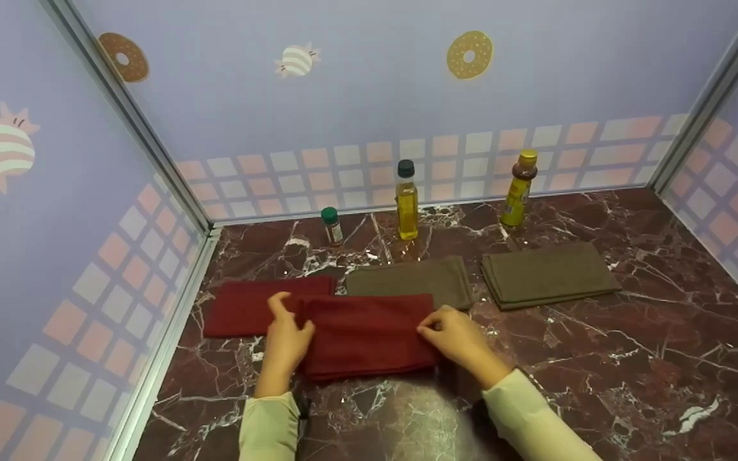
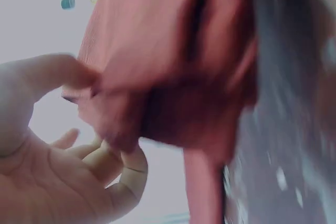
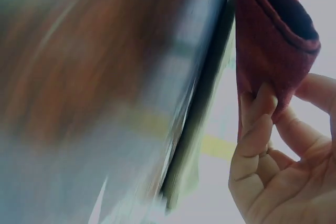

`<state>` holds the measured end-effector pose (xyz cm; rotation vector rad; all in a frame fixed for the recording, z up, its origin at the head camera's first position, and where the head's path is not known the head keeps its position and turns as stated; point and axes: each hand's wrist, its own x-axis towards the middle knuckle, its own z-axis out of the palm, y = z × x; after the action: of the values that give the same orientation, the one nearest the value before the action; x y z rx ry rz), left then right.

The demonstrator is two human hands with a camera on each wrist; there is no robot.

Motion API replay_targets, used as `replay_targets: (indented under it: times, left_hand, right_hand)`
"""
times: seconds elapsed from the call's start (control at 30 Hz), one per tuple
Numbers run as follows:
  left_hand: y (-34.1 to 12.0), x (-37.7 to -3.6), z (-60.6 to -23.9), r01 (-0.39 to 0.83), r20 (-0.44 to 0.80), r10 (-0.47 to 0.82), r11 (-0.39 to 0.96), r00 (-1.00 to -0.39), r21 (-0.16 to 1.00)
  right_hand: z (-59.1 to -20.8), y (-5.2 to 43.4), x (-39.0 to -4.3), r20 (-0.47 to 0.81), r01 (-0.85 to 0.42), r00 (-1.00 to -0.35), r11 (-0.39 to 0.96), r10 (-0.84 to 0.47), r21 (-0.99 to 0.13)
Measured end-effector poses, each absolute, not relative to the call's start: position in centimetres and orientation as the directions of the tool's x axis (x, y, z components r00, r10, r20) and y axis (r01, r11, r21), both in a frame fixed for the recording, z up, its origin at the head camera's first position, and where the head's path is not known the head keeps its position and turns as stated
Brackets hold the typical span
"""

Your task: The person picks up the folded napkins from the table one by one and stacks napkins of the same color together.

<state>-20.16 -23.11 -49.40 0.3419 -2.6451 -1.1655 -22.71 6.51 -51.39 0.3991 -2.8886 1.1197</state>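
Red folded cloth (image 1: 369, 336) spans the gap between the two hands, toward the front of the tabletop (image 1: 631, 371), left of centre. Long axis runs left to right, roughly along the back edge. Left hand (image 1: 287, 334) is at its left end, thumb and curled fingers pinching the fabric; right hand (image 1: 462, 336) pinches the right end between thumb and fingers. Neither is nearer: both touch it. Right end looks lifted a little; whether the underside rests on stone, I cannot tell.

Around it: flat red cloth (image 1: 247, 307) just beyond the left hand, toward the tabletop's left edge. Near olive cloth (image 1: 407, 280) directly behind, its front partly hidden by the held one; contact unclear. Far olive cloth (image 1: 548, 275) lies apart, to the right. Green-capped jar (image 1: 332, 227), oil bottle (image 1: 408, 208) and yellow-capped bottle (image 1: 519, 192) stand toward the back edge. Front side unobstructed; the nearest obstacles, by my judgement, are the two neighbouring cloths.
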Motion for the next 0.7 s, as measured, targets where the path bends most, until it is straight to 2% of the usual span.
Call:
replay_targets:
  times: [0.2,0.33,0.47,0.7]
  left_hand:
    - [-26.7,-19.8,-49.6,-0.042,0.270,-0.332,0.696,-0.904,0.717]
    - [-28.8,-19.6,-49.9,-0.047,0.329,-0.364,0.730,-0.872,0.682]
    - [-30.6,-19.7,-50.0,-0.088,0.331,-0.417,0.723,-0.847,0.686]
    - [-32.7,-20.2,-50.1,-0.172,0.282,-0.463,0.722,-0.840,0.670]
  right_hand:
    - [-51.3,2.1,-23.3,0.114,-0.303,-0.942,0.656,-0.315,-0.691]
    - [-51.4,-0.4,-23.9,0.106,-0.318,-0.927,0.605,-0.359,-0.730]
    - [-51.6,-2.6,-24.4,0.111,-0.335,-0.912,0.559,-0.395,-0.759]
    - [-52.0,-6.0,-25.1,0.100,-0.329,-0.898,0.502,-0.429,-0.800]
